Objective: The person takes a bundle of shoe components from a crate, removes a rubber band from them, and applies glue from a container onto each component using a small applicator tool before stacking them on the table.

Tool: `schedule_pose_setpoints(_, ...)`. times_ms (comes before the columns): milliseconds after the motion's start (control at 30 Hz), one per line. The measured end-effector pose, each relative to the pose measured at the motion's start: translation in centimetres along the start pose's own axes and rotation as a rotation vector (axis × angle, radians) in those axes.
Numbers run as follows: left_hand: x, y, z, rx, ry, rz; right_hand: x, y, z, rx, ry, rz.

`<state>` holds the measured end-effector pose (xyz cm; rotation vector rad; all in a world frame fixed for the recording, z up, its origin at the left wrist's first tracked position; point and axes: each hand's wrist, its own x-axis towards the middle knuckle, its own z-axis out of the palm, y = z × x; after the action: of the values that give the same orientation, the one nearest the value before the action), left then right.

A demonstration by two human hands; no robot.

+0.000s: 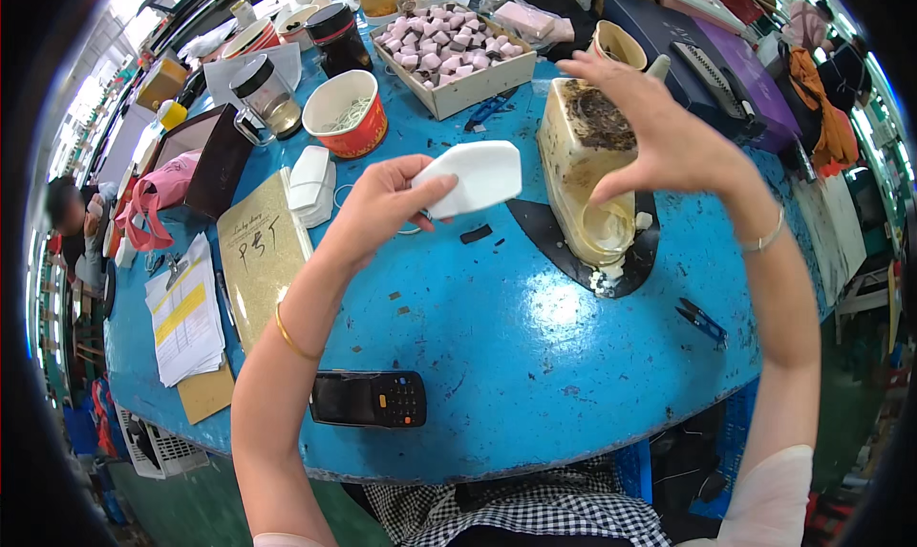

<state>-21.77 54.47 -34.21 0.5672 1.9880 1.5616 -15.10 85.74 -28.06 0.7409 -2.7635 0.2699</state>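
Between the thumb and fingers of my left hand (390,201) is a flat white piece (475,176) with cut corners, held above the middle of the table. My right hand (659,141) is raised over a stained, cream-coloured glue pot (565,155), thumb and fingers spread apart with nothing visible between them. Thick pale glue (608,230) lies in the pot's round front opening, and dried lumps cling around its lip. The pot stands on a black mat (632,278). A stack of similar white pieces (310,184) lies left of my left hand.
A box of pink and dark small pieces (521,74) stands behind my hands, beside a red paper tub (358,148). Thread snips (702,322) lie at right. A handheld scanner (371,398) is near the front edge; a gold notebook (258,289) and papers (186,308) lie left.
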Motion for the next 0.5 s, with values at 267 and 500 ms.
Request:
schedule_pose_setpoints(267, 6.9, -1.4, -0.5, 0.104, 0.033, -0.138, 1.8, 5.4, 1.8, -0.071, -0.314, 0.021)
schedule_pose_setpoints(500, 11.7, -2.4, 1.5, 0.182, 0.035, -0.181, -0.1, 5.7, 1.7, 0.002, -0.069, -0.076)
